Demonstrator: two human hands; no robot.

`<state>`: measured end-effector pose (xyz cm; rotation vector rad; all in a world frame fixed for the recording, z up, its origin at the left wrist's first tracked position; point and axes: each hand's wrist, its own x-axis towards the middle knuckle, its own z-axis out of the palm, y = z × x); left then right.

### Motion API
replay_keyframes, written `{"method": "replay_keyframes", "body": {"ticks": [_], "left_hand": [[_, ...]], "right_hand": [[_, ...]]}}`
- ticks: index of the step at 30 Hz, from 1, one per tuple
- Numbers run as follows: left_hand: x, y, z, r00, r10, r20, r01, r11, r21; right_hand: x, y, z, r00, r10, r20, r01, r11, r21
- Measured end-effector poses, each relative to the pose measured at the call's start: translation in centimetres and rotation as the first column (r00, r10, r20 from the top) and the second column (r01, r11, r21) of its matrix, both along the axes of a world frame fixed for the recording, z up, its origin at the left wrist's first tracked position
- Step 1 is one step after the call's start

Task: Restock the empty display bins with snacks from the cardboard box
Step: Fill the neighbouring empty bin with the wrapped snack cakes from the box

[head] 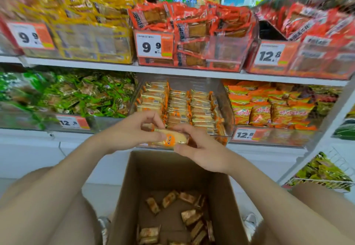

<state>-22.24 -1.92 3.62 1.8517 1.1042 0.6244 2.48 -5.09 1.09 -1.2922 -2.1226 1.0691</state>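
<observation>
Shop shelves (172, 70) fill my view, with bins of snacks in rows. Low in the middle sits the clear bin (226, 110), and it already holds neat rows of orange packets (182, 106). Right below it stands the cardboard box (217, 196), with only a few loose packets (190, 216) on its bottom.

I see one snack packet (172, 138) held up over the box, just in front of the clear bin. Both hands have it. The left hand (132, 131) pinches its left end and the right hand (203, 148) curls under its right end. The fingers (149, 117) are bent around it, not flat.

Here is what I think could go wrong. The packet looks shiny and smooth, so a loose pinch could let it slip and drop back into the box. A hard squeeze could squash the soft snack inside. The front of the bin looks quite full, so a push could knock the tidy rows over or tip a packet out over the front wall. The green snacks (86, 95) and the orange bags (269, 108) are just beside this bin, so a careless reach could put the packet in the wrong one.
</observation>
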Motion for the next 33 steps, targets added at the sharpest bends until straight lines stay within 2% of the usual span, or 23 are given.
{"method": "replay_keyframes", "body": {"ticks": [2, 3, 7, 8, 10, 11, 13, 15, 17, 21, 24, 27, 30, 33], "left_hand": [[-0.7, 0.4, 0.8, 0.999, 0.026, 0.045, -0.027, 0.999, 0.024], [-1.0, 0.5, 0.9, 0.996, 0.041, 0.077, -0.044, 0.999, 0.031], [-1.3, 1.7, 0.0, 0.976, 0.164, 0.141, -0.18, 0.978, 0.109], [-1.4, 2.3, -0.5, 0.96, 0.248, 0.133, -0.269, 0.948, 0.173], [-1.9, 3.9, -1.4, 0.885, 0.459, 0.076, -0.455, 0.82, 0.346], [-2.2, 4.6, -1.9, 0.838, 0.545, 0.018, -0.501, 0.755, 0.424], [-2.7, 5.4, -2.5, 0.768, 0.635, -0.087, -0.525, 0.701, 0.483], [-2.9, 6.0, -2.9, 0.75, 0.64, -0.169, -0.502, 0.716, 0.484], [-2.7, 6.3, -3.0, 0.756, 0.618, -0.215, -0.475, 0.744, 0.47], [-2.7, 6.5, -2.8, 0.73, 0.635, -0.255, -0.469, 0.735, 0.489], [-2.3, 6.1, -2.7, 0.737, 0.625, -0.256, -0.437, 0.731, 0.524], [-2.1, 5.8, -3.2, 0.755, 0.576, -0.313, -0.351, 0.758, 0.549], [-2.0, 5.4, -3.9, 0.758, 0.558, -0.337, -0.322, 0.77, 0.551], [-1.7, 5.0, -4.2, 0.729, 0.57, -0.379, -0.306, 0.767, 0.564]], "right_hand": [[-0.2, 0.7, 0.9, 0.991, -0.007, -0.13, -0.006, 0.995, -0.103], [-0.5, 1.2, 1.2, 0.987, -0.016, -0.16, 0.0, 0.995, -0.102], [-2.0, 3.9, 1.9, 0.998, -0.057, 0.001, 0.057, 0.994, 0.089], [-2.5, 4.6, 1.7, 0.996, -0.072, 0.048, 0.065, 0.988, 0.137], [-3.3, 6.4, 0.9, 0.985, -0.117, 0.124, 0.086, 0.969, 0.234], [-3.6, 7.2, 0.4, 0.978, -0.135, 0.16, 0.091, 0.961, 0.261], [-4.3, 8.6, -0.3, 0.966, -0.142, 0.215, 0.082, 0.961, 0.265], [-5.3, 9.2, -1.0, 0.963, -0.123, 0.241, 0.054, 0.959, 0.277], [-6.6, 9.3, -2.0, 0.968, -0.145, 0.205, 0.072, 0.943, 0.326], [-8.9, 9.8, -3.2, 0.935, -0.344, 0.087, 0.268, 0.846, 0.461], [-10.0, 9.6, -3.3, 0.935, -0.354, 0.03, 0.296, 0.823, 0.484], [-9.5, 10.0, -2.9, 0.936, -0.34, 0.09, 0.253, 0.829, 0.498], [-8.7, 10.5, -2.4, 0.919, -0.386, 0.084, 0.295, 0.811, 0.505], [-8.5, 10.3, -2.8, 0.931, -0.331, 0.152, 0.214, 0.835, 0.507]]}}
